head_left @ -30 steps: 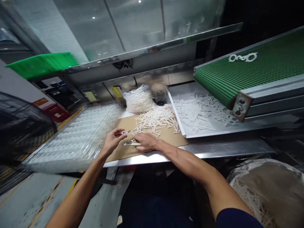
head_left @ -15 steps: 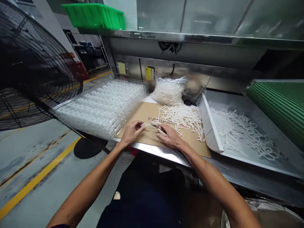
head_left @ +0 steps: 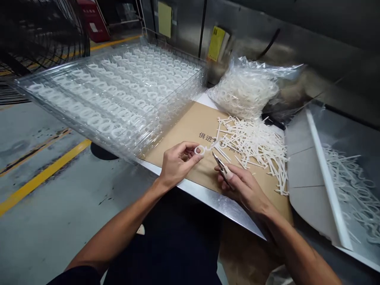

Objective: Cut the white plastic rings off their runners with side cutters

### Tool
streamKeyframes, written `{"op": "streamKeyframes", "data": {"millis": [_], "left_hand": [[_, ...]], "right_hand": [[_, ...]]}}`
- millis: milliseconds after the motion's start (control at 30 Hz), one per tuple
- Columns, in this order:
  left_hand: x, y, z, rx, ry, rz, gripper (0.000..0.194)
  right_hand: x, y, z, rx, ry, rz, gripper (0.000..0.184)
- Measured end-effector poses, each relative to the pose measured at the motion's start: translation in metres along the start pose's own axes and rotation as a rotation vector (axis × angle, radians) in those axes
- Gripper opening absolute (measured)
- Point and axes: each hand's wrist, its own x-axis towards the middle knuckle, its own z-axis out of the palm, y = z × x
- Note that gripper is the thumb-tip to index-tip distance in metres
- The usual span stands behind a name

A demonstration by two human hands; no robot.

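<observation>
A white plastic ring (head_left: 199, 150) is pinched by the left hand (head_left: 178, 164) — its stem (head_left: 213, 145) runs far and right — while small metal nippers (head_left: 220, 164), held by the right hand (head_left: 242, 186), are pointed at it from just right.

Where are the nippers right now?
In the head view, the small metal nippers are held in the right hand, tips up over the cardboard sheet, just right of the white plastic ring pinched in the left hand.
</observation>
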Motion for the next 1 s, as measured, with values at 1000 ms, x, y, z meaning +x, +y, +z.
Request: {"op": "streamKeyframes", "data": {"millis": [1000], "left_hand": [[-0.013, 0.016, 0.012, 0.08, -0.046, 0.111, 0.031]], "right_hand": [[-0.013, -0.01, 0.002, -0.094, 0.036, 0.059, 0.035]]}}
